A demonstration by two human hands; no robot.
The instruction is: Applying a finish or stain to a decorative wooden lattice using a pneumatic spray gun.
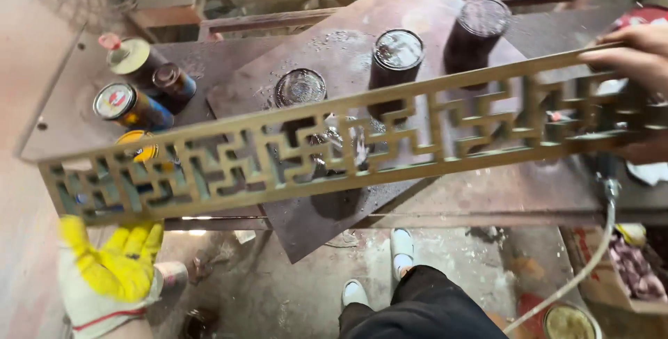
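I found the long fretwork panel (334, 147), a bronze-coloured lattice strip with a key pattern, held across the whole view above the worktop (431, 193). It sloped from the near left up to the far right and touched none of the cans beneath it. I judged that holding it clear and level by its two ends kept the coated faces off the dirty surface and left both long faces open to inspection.

My left hand (111, 269), in a yellow and white work glove, supported the near-left end from below. Its fingers curled up around the lower rail, closed on the panel. My right hand (630, 57), bare, gripped the far-right end over the top rail, fingers wrapped down across the lattice; the panel hid the fingertips, but the hold looked firm.

Under the panel lay a rust-brown metal plate (410, 5), set askew on the worktop. Three dark open tins (398, 53) stood on it in a row running far right. A cluster of spray cans (132, 102) with blue and yellow bodies stood at the left. A pale hose (591, 255) hung down at the right, ending near a round tin (569, 321) on the floor. White shoes (402, 245) and dark trousers showed below the worktop's near edge.
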